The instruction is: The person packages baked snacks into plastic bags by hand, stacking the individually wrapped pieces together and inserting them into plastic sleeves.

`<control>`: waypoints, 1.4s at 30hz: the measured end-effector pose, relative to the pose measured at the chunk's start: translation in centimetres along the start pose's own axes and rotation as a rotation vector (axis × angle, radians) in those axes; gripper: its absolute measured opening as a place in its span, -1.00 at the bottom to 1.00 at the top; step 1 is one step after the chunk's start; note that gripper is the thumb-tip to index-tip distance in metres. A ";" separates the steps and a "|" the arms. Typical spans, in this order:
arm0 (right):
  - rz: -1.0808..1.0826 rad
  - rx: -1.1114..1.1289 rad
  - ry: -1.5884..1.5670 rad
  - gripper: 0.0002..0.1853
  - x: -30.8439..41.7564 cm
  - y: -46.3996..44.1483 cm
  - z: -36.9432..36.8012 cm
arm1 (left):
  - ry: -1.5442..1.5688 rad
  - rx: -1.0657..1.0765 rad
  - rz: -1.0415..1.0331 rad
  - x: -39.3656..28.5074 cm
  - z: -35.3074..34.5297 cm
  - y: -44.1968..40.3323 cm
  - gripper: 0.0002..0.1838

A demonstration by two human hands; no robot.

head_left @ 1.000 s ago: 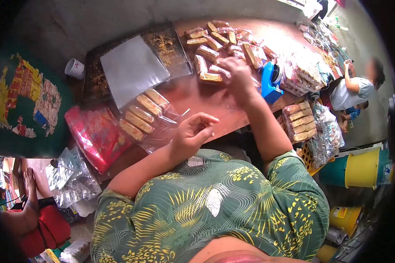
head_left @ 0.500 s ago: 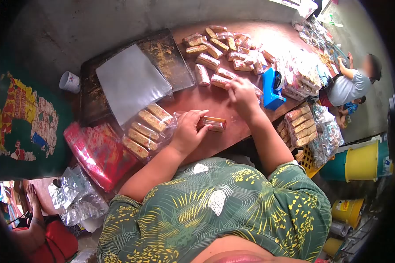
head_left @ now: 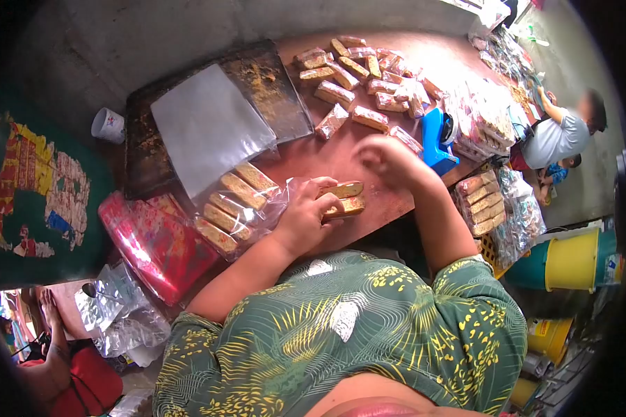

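The two bars [head_left: 346,206] in the left hand [head_left: 305,218] look light and fairly stiff, with a crumbly, baked face that would probably chip or break if squeezed hard or bent. What seems to be clear film around them likely makes their sides slick, so a gentle, even hold along the long sides, near the middle, suits them better than a pinch at the ends. Kept one against the other, they should handle almost as one block

The left hand is closed around their near part, fingers over the top, and the pair juts out from it toward the person's right, low over the front of the tabletop [head_left: 306,156]. The right hand [head_left: 389,158] is beyond and to the right of the pair, apart from it, its fingers curled and blurred; I cannot tell whether it holds anything. Just past it lie a loose wrapped bar [head_left: 370,118] and the blue tape dispenser [head_left: 435,147]
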State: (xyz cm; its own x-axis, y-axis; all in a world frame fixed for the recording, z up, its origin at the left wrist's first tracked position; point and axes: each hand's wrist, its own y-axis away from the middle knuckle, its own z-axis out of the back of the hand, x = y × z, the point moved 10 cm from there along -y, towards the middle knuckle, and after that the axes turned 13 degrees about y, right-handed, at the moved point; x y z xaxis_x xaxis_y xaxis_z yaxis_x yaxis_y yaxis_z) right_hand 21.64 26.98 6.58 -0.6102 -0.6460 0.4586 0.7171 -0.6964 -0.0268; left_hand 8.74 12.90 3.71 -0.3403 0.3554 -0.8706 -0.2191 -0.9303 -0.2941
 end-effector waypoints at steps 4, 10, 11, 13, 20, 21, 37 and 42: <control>-0.114 -0.431 0.345 -0.80 -5.3 -3.8 4.3 | -0.093 -0.065 -0.055 -0.4 0.1 0.3 -0.17; -0.183 -0.422 0.364 -0.96 -5.4 -6.0 6.2 | -0.139 -0.071 -0.039 0.0 0.5 0.2 0.03; -0.180 -0.465 0.396 -0.94 -4.2 -6.0 7.1 | -0.146 -0.078 -0.050 0.1 0.5 0.2 0.03; 0.192 -0.591 0.352 -0.93 -0.4 -6.8 7.0 | -0.157 -0.080 -0.053 -0.1 0.6 0.1 0.03; 0.279 -0.097 0.376 -0.54 0.6 -10.3 -0.4 | -0.111 -0.079 -0.045 -0.2 0.8 -0.1 -0.03; 0.211 -0.054 0.370 -0.55 1.2 -9.8 0.2 | -0.104 -0.086 -0.053 -0.2 0.9 0.0 -0.04; -0.009 0.189 -0.050 -0.75 3.3 -0.5 -4.1 | -0.044 -0.096 0.077 -0.2 1.4 0.1 -0.15; 0.164 -0.006 0.264 -0.79 2.3 -0.5 -1.9 | -0.212 -0.031 0.011 -0.6 1.1 -0.2 -0.21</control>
State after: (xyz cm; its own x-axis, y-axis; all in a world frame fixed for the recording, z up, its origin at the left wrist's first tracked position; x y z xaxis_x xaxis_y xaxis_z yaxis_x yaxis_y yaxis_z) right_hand 19.25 25.24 5.91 -0.5533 -0.8084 0.2009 0.8119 -0.5773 -0.0869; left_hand 7.99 12.99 4.72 -0.5278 0.3536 -0.7723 -0.1878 -0.9353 -0.2999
